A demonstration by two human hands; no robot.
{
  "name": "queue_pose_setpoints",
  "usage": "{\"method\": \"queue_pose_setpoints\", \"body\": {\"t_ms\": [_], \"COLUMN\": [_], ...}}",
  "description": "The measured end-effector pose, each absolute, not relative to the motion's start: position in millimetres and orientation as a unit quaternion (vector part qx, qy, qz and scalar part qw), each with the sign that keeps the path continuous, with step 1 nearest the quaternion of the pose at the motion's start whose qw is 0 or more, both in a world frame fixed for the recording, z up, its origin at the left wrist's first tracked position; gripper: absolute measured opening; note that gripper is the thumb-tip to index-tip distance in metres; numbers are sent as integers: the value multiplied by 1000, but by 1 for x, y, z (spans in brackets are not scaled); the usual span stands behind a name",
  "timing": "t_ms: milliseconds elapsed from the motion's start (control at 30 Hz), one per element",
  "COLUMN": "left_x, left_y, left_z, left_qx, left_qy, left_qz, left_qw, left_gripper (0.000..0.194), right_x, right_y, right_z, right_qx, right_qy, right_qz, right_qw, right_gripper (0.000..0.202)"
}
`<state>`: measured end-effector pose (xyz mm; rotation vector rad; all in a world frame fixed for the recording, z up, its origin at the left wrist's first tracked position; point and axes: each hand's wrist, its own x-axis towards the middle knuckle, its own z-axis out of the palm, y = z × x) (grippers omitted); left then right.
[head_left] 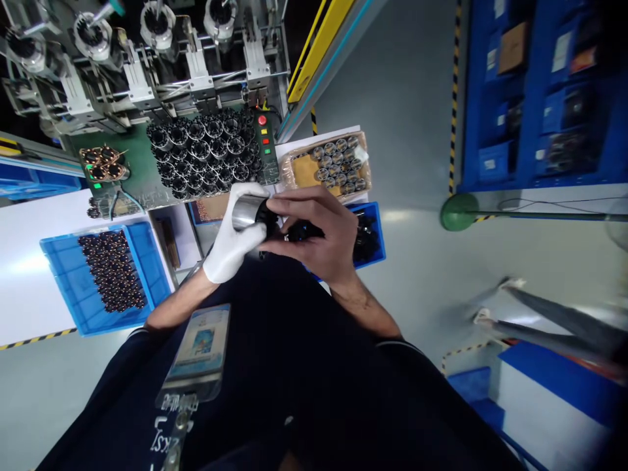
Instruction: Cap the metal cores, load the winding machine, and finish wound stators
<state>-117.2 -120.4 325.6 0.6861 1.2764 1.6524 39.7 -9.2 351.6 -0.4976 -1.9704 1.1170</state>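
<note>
My left hand, in a white glove, is closed around a silver metal cylinder in front of my chest. A black slotted part sits at the cylinder's right end. My bare right hand has its fingers bent round this black part from the right, touching it. More black pieces show between my right thumb and fingers; what they are I cannot make out. Just beyond my hands, many black and silver rings stand packed on the green bench.
A machine with metal clamps spans the far left. A carton of metal rings and a blue bin of black parts lie right. A blue tray of copper-wound parts is at left. A person's legs show far right.
</note>
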Motion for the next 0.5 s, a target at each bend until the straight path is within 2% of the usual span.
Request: {"method": "queue_pose_setpoints", "body": {"t_ms": [67,167,233,300,367,500], "left_x": [-113,-107,-103,-102,-101,-101], "left_y": [-117,-115,-115,-116,-116,-110], "left_z": [321,317,315,312,311,319], "left_qx": [257,210,182,149,120,85], "left_qy": [490,426,401,411,438,489], "left_qz": [677,685,692,697,700,723], "left_qw": [485,552,572,568,551,480], "left_gripper": [68,60,58,60,62,68], "right_x": [47,62,70,74,73,64], "right_y": [-9,-11,-15,-18,-21,-22], "right_z": [351,339,325,313,310,331], "right_qx": [-231,-297,-323,-323,-316,-278], "right_qy": [-761,-686,-629,-621,-662,-740], "right_qz": [448,512,593,631,610,536], "right_qw": [408,424,387,333,299,295], "right_gripper": [45,20,9,10,14,30]}}
